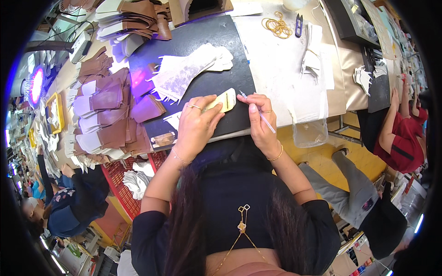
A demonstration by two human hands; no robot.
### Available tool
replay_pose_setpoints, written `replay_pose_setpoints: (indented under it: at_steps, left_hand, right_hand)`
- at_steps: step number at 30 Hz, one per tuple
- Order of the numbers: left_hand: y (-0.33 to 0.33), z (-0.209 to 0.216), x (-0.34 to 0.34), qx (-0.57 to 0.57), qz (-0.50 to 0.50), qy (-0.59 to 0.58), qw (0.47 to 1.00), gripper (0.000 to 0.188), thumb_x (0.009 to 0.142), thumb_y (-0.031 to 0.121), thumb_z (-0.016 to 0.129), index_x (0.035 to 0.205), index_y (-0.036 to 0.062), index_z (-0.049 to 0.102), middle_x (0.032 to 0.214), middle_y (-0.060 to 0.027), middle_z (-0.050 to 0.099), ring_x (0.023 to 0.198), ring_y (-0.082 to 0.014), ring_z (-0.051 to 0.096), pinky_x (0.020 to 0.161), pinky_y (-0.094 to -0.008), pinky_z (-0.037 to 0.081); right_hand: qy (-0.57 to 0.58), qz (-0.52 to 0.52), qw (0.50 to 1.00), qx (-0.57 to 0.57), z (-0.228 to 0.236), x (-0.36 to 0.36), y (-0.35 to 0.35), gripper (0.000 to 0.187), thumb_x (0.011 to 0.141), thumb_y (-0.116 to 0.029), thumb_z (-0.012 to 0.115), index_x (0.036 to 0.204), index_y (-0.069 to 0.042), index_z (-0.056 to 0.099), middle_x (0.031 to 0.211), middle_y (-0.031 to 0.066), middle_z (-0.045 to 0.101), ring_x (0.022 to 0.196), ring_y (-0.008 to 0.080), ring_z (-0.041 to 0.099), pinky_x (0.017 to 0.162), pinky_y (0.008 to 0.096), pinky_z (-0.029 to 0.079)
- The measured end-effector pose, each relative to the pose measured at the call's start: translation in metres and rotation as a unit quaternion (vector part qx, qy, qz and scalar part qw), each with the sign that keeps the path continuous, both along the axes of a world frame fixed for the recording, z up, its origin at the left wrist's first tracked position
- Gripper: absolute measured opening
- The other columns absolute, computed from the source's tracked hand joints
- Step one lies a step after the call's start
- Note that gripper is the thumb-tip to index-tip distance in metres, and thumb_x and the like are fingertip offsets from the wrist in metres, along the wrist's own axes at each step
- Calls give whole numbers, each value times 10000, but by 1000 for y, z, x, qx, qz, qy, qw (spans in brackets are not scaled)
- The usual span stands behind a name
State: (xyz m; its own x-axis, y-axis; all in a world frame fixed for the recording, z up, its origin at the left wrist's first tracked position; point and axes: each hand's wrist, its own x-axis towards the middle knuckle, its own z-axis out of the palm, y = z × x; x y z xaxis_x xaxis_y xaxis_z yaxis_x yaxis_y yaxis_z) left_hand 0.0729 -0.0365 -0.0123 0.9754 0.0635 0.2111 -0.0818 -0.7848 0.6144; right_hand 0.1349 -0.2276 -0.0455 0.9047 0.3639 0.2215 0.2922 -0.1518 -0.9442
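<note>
My left hand (198, 120) is closed on a pale yellow, round-cornered flat piece (227, 100) with a dark slot-like mark. A white strip (173, 120) shows beneath that hand, partly hidden. To its right, my right hand (262, 120) grips a slim white pen (268, 124), its tip up beside the yellow piece but apart from it. Just beyond my left hand, a fanned stack of white cut pieces (184, 71) with fringed ends lies on the black mat (239, 55).
Brown and white leather-like pieces (110, 99) pile up at the left, with more (133, 16) behind. Yellow rubber bands (277, 26), purple thread snips (299, 26) and a bundle of white strips (312, 50) lie at the right. A red crate (120, 177) stands low left; people sit on both sides.
</note>
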Motion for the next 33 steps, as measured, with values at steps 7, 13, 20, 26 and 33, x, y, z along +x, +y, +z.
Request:
replay_pose_setpoints:
  at_steps: [7,13,20,26,33]
  left_hand:
    - [-2,-7,4,10,-11,-2,1000,231,786,111,824,1003,48,780,1167,-102,698,1048,-294,637,903,-403,505]
    - [-2,-9,6,25,-21,-28,999,226,793,129,802,1009,70,770,1163,-85,701,1035,-276,641,872,-395,494]
    - [-7,-6,6,78,-16,-12,997,182,820,122,778,992,62,773,1156,-87,712,1032,-275,658,866,-395,500]
    - [-7,-7,6,86,-18,-19,996,188,841,135,706,1006,52,740,1186,-102,696,1053,-262,631,882,-399,483]
    - [-5,-8,3,63,-29,-11,998,186,828,120,708,1002,55,712,1169,-108,664,1086,-279,603,892,-408,469]
  right_hand:
    - [25,0,999,28,-2,-4,3,155,1046,-77,497,1147,-19,599,1077,152,671,1022,301,624,1012,436,459]
    - [-84,25,993,-76,13,1,4,105,995,-62,581,1086,-24,616,989,111,690,955,254,658,1023,436,446]
    - [-199,30,954,-221,32,2,23,101,912,-43,672,997,-45,618,917,88,673,871,249,648,934,432,435]
    - [-184,43,949,-250,38,3,30,82,924,-10,649,992,-42,619,925,92,655,882,268,642,963,422,434]
    - [-157,88,949,-260,49,-5,15,78,946,-50,624,1019,-27,606,923,95,648,894,268,631,991,446,411]
